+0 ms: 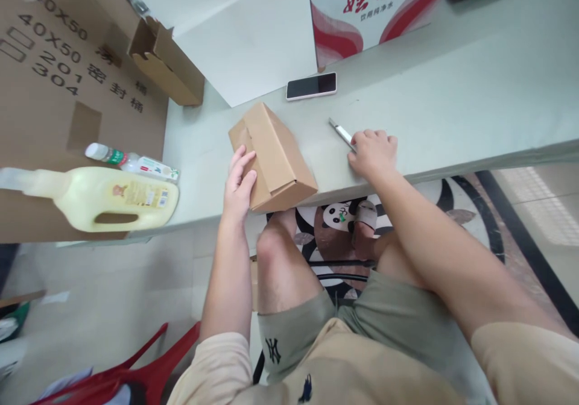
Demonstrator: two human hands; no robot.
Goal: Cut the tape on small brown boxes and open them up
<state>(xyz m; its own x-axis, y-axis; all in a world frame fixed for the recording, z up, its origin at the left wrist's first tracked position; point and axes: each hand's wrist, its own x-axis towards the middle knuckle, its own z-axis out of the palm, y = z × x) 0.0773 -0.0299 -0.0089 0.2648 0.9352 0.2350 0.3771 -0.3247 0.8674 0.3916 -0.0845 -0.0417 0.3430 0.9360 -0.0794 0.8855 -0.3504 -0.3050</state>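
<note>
A small closed cardboard box (275, 152) lies at the near edge of the pale green table (452, 103). My left hand (239, 182) rests flat against the box's left side, fingers stretched out. My right hand (371, 152) is closed on the table to the right of the box, fingers curled round the handle of a slim utility knife (341, 132) whose tip points away to the upper left.
A phone (312, 85) lies face up behind the box. A yellow detergent jug (104, 197) and a small bottle (131, 161) lie at left on flattened cardboard (54, 67). An open small carton (167, 61) and a red-and-white printed carton (375, 7) stand further back.
</note>
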